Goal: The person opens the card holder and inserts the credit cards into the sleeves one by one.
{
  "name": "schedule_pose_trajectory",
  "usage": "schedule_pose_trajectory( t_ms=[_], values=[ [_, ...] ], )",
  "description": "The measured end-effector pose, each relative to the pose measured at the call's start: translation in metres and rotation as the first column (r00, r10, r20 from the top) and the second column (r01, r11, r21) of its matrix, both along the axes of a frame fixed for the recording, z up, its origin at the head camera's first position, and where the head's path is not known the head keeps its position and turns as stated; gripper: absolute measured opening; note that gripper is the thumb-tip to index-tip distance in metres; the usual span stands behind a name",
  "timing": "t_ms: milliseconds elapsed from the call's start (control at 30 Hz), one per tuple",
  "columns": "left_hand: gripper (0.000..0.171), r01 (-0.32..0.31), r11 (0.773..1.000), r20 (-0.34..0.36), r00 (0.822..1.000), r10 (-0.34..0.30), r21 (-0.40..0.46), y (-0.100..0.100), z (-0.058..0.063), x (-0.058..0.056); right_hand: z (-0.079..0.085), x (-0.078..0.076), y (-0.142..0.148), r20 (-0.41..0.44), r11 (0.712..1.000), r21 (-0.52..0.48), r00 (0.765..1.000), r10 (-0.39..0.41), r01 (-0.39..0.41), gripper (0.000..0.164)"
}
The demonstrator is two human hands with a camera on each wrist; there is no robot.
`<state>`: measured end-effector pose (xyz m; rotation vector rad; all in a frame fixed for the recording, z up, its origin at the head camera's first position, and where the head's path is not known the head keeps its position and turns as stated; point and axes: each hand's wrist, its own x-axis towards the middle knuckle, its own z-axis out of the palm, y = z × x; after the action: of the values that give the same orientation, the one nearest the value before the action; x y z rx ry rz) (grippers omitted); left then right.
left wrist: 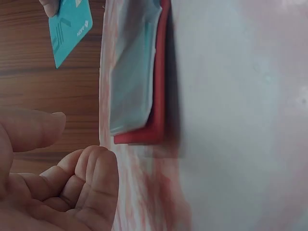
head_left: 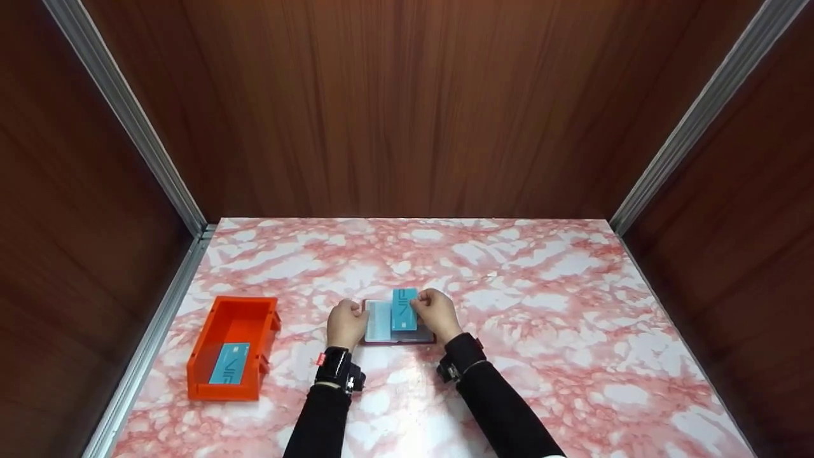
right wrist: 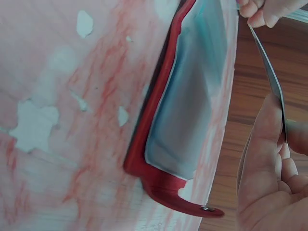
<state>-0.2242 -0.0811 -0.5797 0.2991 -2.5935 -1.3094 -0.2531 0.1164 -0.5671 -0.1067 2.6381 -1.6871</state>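
Observation:
In the head view my right hand [head_left: 439, 313] pinches a teal VIP card [head_left: 402, 310] between thumb and fingers, above a card holder [head_left: 379, 323]. This holder lies opened out on the table, with a red cover [left wrist: 160, 113] and clear plastic sleeves [right wrist: 178, 120]. A teal tint shows through part of the sleeves. My left hand [head_left: 345, 326] is beside the holder's left edge. In the left wrist view its thumb stands apart from the loosely bent fingers, with nothing between them. The right wrist view shows the held card edge-on.
An orange bin [head_left: 224, 392] on the left holds another teal VIP card [head_left: 229, 363]. The table [head_left: 547, 356] has a red and white marbled top. Wood-grain panels [head_left: 394, 108] rise at the back and both sides, with metal corner posts [head_left: 706, 114].

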Motion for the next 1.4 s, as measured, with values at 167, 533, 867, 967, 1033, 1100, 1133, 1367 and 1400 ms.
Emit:
schedule_pose_trajectory(
  t_ms=[167, 533, 867, 967, 1033, 1100, 1133, 1367, 1400],
  values=[
    [0.028, 0.002, 1.000, 0.030, 1.000, -0.001, -0.021, -0.001, -0.007, 0.001, -0.004, -0.001, 0.001, -0.017, 0.999, 0.049, 1.000, -0.020, 0.021, 0.012],
    [0.031, 0.034, 0.998, 0.100, 0.995, -0.028, -0.057, 0.000, -0.014, 0.003, -0.013, -0.005, -0.001, -0.038, 0.977, 0.207, 0.998, -0.048, 0.055, 0.013],
    [0.020, 0.039, 0.997, 0.106, 0.994, -0.031, -0.071, -0.002, -0.018, 0.001, -0.017, -0.006, -0.002, -0.038, 0.960, 0.272, 0.998, -0.053, 0.061, 0.014],
    [0.020, 0.046, 0.996, 0.116, 0.993, -0.037, -0.073, -0.002, -0.018, 0.001, -0.016, -0.006, -0.003, -0.026, 0.960, 0.273, 0.998, -0.051, 0.056, 0.014],
    [0.021, 0.049, 0.996, 0.125, 0.991, -0.039, -0.073, -0.002, -0.017, 0.001, -0.016, -0.007, -0.003, -0.018, 0.961, 0.272, 0.999, -0.050, 0.053, 0.014],
    [0.021, 0.047, 0.996, 0.134, 0.990, -0.037, -0.070, -0.002, -0.017, 0.001, -0.017, -0.008, -0.003, -0.012, 0.961, 0.272, 0.999, -0.049, 0.050, 0.013],
    [0.021, 0.047, 0.996, 0.136, 0.990, -0.037, -0.071, -0.001, -0.017, 0.001, -0.017, -0.008, -0.003, -0.001, 0.963, 0.266, 0.999, -0.047, 0.046, 0.013],
    [0.020, 0.043, 0.998, 0.146, 0.989, -0.035, -0.055, -0.001, -0.015, 0.000, -0.021, -0.008, -0.004, 0.052, 0.973, 0.230, 0.998, -0.032, 0.019, 0.014],
    [0.020, 0.041, 0.998, 0.146, 0.989, -0.033, -0.051, 0.000, -0.015, 0.000, -0.021, -0.008, -0.004, 0.055, 0.974, 0.224, 0.998, -0.027, 0.014, 0.014]
  ],
)
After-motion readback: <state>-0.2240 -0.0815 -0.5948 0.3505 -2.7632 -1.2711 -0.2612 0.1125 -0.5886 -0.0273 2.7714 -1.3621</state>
